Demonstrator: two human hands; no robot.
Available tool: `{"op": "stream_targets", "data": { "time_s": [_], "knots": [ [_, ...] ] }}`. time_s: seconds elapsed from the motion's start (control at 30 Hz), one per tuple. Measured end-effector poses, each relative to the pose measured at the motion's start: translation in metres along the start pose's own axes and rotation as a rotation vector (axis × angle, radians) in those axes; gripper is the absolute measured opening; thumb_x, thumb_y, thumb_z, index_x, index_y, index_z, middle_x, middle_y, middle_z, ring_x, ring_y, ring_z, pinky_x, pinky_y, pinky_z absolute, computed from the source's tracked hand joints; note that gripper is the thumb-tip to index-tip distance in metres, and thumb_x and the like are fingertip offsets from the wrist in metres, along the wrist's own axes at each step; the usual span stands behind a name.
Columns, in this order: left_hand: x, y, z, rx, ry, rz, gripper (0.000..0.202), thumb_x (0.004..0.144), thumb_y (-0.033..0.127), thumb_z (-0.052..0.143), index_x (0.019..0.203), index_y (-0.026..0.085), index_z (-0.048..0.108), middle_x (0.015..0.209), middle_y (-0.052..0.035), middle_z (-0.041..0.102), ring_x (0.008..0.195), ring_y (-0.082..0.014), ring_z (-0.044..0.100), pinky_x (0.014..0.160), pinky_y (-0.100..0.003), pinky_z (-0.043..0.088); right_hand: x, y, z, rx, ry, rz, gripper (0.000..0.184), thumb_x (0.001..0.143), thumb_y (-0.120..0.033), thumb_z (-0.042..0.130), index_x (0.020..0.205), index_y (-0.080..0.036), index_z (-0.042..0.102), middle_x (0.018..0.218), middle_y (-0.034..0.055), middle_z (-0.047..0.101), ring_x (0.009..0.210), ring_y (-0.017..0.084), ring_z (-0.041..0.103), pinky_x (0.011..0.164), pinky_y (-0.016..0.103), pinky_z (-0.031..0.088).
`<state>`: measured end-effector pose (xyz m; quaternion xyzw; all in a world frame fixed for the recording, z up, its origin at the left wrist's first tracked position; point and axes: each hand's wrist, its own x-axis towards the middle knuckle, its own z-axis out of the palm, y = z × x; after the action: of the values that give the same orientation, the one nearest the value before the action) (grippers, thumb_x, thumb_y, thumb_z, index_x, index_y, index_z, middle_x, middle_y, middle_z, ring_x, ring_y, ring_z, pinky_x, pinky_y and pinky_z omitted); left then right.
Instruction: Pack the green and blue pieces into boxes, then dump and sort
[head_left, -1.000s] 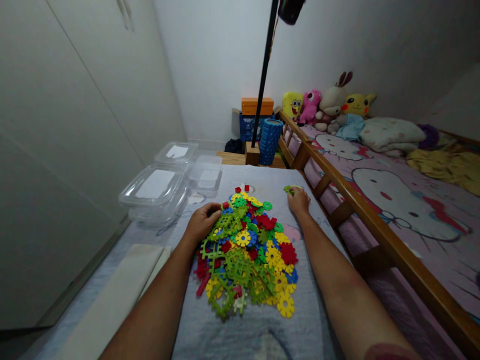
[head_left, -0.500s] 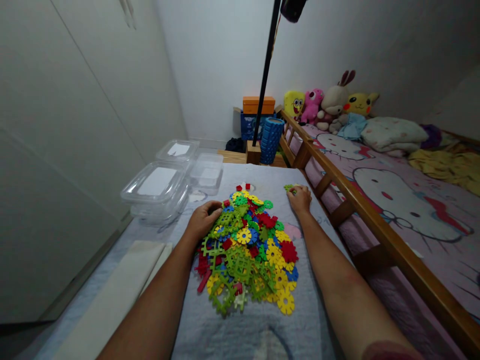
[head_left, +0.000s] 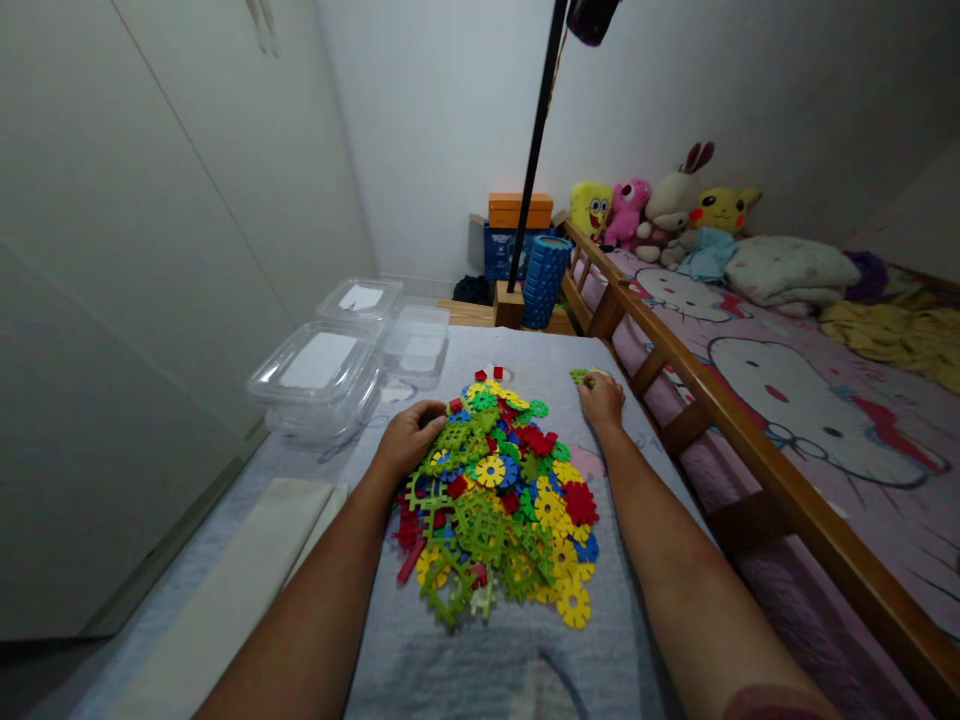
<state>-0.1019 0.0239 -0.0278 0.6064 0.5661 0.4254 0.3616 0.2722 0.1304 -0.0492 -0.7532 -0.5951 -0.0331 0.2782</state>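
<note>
A heap of plastic building pieces (head_left: 491, 470) lies on the cloth-covered table, mixing yellow and red notched discs, light-green lattice squares, and blue and dark-green bits. My left hand (head_left: 411, 437) rests against the heap's upper left edge, its thumb and curved fingers apart beside the light-green pieces. Part of its fingertips is hidden. Off to the right, near the table's far right corner, my right hand (head_left: 602, 400) has its fingers closed on a light-green lattice piece (head_left: 578, 376) down at the cloth. Two small red pieces (head_left: 498, 372) lie just beyond the heap.
Clear plastic boxes with lids (head_left: 319, 368) stand at the table's left, beside a folded cream cloth (head_left: 247, 560). A wooden bed rail (head_left: 697, 410) runs along the right edge. Behind the table rise a black pole (head_left: 531, 160) and a blue foam roller (head_left: 545, 282).
The view has shifted very slightly. Both hands stay in nearly the same places, and the heap looks unchanged.
</note>
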Motion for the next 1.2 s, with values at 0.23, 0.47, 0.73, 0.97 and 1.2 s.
{"op": "stream_targets", "data": {
  "time_s": [0.23,0.47,0.73,0.97,1.2],
  "knots": [
    [0.0,0.0,0.0,0.002,-0.002,-0.001,0.038,0.076,0.047,0.061,0.098,0.018,0.07,0.097,-0.0071,0.076,0.091,-0.025,0.07,0.09,-0.039,0.053,0.001,0.0,0.0,0.008,0.044,0.034,0.023,0.084,-0.03,0.063,0.104,-0.018,0.066,0.116,0.0126,0.066,0.105,0.026,0.054,0.09,0.035,0.038],
    [0.0,-0.003,0.0,0.004,-0.001,0.008,0.039,0.077,0.048,0.062,0.101,0.018,0.07,0.099,-0.0074,0.076,0.094,-0.0253,0.07,0.092,-0.039,0.052,-0.001,-0.001,0.0,0.002,0.025,0.026,0.018,0.084,-0.033,0.061,0.094,-0.02,0.067,0.113,0.0118,0.066,0.104,0.025,0.054,0.093,0.036,0.038],
    [0.001,0.001,-0.001,-0.021,0.004,-0.008,0.038,0.075,0.048,0.064,0.097,0.018,0.071,0.096,-0.0068,0.076,0.092,-0.025,0.07,0.092,-0.039,0.052,-0.002,-0.002,-0.006,0.359,0.091,0.071,0.022,0.077,-0.031,0.056,0.091,-0.018,0.067,0.108,0.0128,0.07,0.105,0.025,0.058,0.099,0.04,0.043],
    [0.0,0.007,0.001,-0.017,0.006,-0.017,0.037,0.073,0.047,0.063,0.094,0.018,0.07,0.096,-0.0073,0.076,0.091,-0.0254,0.07,0.091,-0.04,0.052,-0.024,-0.051,-0.018,0.657,-0.35,-0.153,0.024,0.075,-0.031,0.06,0.092,-0.018,0.07,0.093,0.0066,0.073,0.087,0.021,0.065,0.086,0.035,0.05],
    [0.0,0.008,0.0,-0.002,0.006,-0.003,0.037,0.074,0.046,0.062,0.096,0.018,0.07,0.096,-0.0067,0.076,0.091,-0.025,0.07,0.091,-0.04,0.052,-0.048,-0.079,-0.012,0.52,-0.512,-0.422,0.021,0.075,-0.021,0.069,0.095,-0.022,0.074,0.105,0.0059,0.074,0.102,0.023,0.065,0.099,0.038,0.046]
  ]
}}
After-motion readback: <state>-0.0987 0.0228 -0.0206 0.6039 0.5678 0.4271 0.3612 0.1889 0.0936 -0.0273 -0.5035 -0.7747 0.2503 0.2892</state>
